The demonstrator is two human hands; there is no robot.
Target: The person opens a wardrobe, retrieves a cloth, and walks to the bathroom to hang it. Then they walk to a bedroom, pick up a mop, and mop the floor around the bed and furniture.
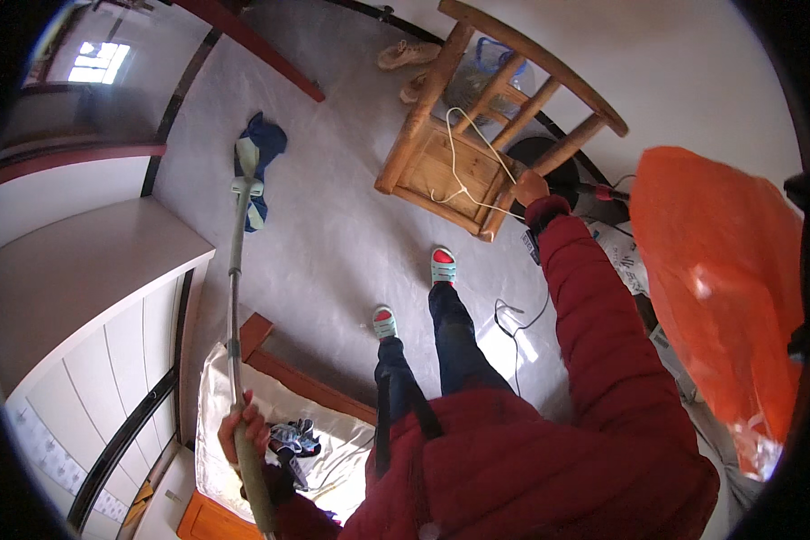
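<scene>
My left hand [245, 429] is wrapped round the lower part of a long grey mop handle [235, 306]. The handle slants away from me over the floor to a dark blue and pale cloth mop head [259, 148]. On the right, my arm reaches out, and my closed right hand [530, 187] grips a thin white wire clothes hanger [463, 187] by its long side. Behind the hanger is the seat of a wooden chair [470, 166]; whether the hand also touches the chair I cannot tell.
A big orange plastic bag [706, 270] bulges at the right. Tan shoes [407, 55] lie behind the chair, and a black cable [511, 331] curls over the floor [333, 225]. To the left stand a pale cabinet [90, 270] and a bed [283, 387] with clothing on it.
</scene>
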